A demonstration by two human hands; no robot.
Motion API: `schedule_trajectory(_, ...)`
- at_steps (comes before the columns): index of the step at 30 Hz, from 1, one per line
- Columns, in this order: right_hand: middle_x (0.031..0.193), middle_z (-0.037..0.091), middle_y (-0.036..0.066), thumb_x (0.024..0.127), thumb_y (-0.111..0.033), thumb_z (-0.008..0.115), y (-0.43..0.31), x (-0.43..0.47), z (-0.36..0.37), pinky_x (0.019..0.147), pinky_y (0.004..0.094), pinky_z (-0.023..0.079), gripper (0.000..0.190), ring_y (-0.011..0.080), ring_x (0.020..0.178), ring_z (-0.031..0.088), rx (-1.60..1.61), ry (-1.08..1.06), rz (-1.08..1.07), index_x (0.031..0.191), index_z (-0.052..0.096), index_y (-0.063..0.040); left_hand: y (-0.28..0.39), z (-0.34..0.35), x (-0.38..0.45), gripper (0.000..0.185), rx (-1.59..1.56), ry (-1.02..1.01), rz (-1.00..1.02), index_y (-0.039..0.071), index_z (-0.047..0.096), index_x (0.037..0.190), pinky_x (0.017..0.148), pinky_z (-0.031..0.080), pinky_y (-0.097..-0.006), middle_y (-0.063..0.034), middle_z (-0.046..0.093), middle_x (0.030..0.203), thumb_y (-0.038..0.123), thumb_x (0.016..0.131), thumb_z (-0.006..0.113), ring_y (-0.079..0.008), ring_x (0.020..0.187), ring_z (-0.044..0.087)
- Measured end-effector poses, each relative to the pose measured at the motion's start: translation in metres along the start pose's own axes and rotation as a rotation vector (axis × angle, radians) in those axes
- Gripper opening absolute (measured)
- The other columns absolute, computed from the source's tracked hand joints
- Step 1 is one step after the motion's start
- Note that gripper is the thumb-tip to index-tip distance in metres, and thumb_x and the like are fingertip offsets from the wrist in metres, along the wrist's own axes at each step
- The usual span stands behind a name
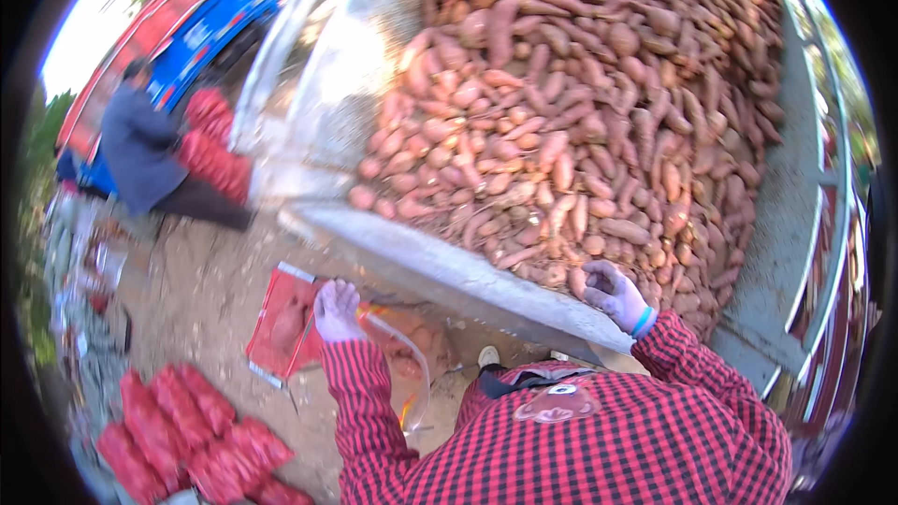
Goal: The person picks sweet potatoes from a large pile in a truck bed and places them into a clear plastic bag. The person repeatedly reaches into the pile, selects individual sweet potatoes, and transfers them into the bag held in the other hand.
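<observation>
A large heap of sweet potatoes (pixel 561 119) fills the bed of a truck or trailer in front of me. My right hand (pixel 617 297), in a pale glove with a teal cuff, is at the heap's near edge, fingers curled against a sweet potato (pixel 577 282); whether it grips it I cannot tell. My left hand (pixel 337 305), also gloved, is raised outside the bed beside a red mesh container with white edges (pixel 284 319), which has some sweet potatoes in it. Its fingers are bent, and what lies inside them is hidden. Below, between my arms, are more reddish contents and a curved clear rim (pixel 414 344).
The bed's metal edge (pixel 449 252) runs between me and the heap, with a side rail (pixel 835 175) at right. Filled red mesh sacks (pixel 175 428) lie on the ground at lower left. A person in dark clothes (pixel 140 140) stands by more sacks near a blue truck (pixel 217 28).
</observation>
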State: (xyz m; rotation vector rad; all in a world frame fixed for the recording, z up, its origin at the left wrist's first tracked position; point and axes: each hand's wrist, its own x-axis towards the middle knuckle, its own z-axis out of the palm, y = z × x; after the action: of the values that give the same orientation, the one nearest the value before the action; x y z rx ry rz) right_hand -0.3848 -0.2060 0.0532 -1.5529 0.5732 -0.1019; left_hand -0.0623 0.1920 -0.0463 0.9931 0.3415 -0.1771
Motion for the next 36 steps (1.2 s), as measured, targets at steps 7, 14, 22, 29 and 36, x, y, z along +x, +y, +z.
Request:
schedule_trajectory(7,0.096,0.063,0.003,0.095,-0.004,0.060,0.050,0.036,-0.157,0.072,0.0258,0.050,0.036,0.0098,0.080,0.057,0.046,0.303,0.112,0.130,0.055,-0.001,-0.152,0.155,-0.152,0.027,1.113,-0.841,0.692,0.005,0.070,0.101,0.090,0.052,-0.0421,-0.0178,0.071,0.099,0.027,0.086,0.075,-0.0336,0.094,0.068)
schedule_trajectory(14,0.113,0.067,0.017,0.085,-0.023,0.073,0.117,0.155,-0.309,0.089,0.0357,0.053,0.061,0.0261,0.106,0.066,-0.428,0.636,0.067,0.137,0.051,-0.001,-0.154,0.175,-0.170,0.031,1.646,-0.872,0.796,0.004,0.071,0.095,0.076,0.055,-0.0461,-0.0173,0.072,0.088,0.033,0.083,0.073,-0.0359,0.079,0.069)
schedule_trajectory(22,0.159,0.031,0.015,0.080,-0.030,0.074,-0.014,0.326,-0.365,0.119,0.0438,0.029,0.082,0.0322,0.147,0.028,-0.927,1.011,-0.034,0.151,0.035,-0.015,-0.154,0.174,-0.171,0.022,1.736,-0.813,0.745,0.003,0.068,0.091,0.071,0.055,-0.0442,-0.0139,0.072,0.082,0.021,0.080,0.074,-0.0330,0.075,0.069)
schedule_trajectory(29,0.160,0.033,0.008,0.084,-0.040,0.072,-0.043,0.322,-0.468,0.117,0.0469,0.032,0.090,0.0357,0.145,0.032,-0.951,0.884,0.428,0.157,0.025,-0.019,-0.152,0.172,-0.180,0.027,1.984,-0.776,0.615,0.006,0.071,0.103,0.076,0.055,-0.0443,-0.0138,0.070,0.089,0.026,0.085,0.071,-0.0328,0.080,0.067)
schedule_trajectory(36,0.130,0.061,0.027,0.075,-0.038,0.083,0.062,0.294,-0.496,0.103,0.0418,0.047,0.083,0.0385,0.122,0.059,-0.532,0.965,0.070,0.139,0.050,0.002,-0.153,0.191,-0.176,0.029,1.897,-0.927,0.770,0.006,0.070,0.101,0.075,0.054,-0.0443,-0.0126,0.069,0.087,0.029,0.084,0.071,-0.0329,0.080,0.067)
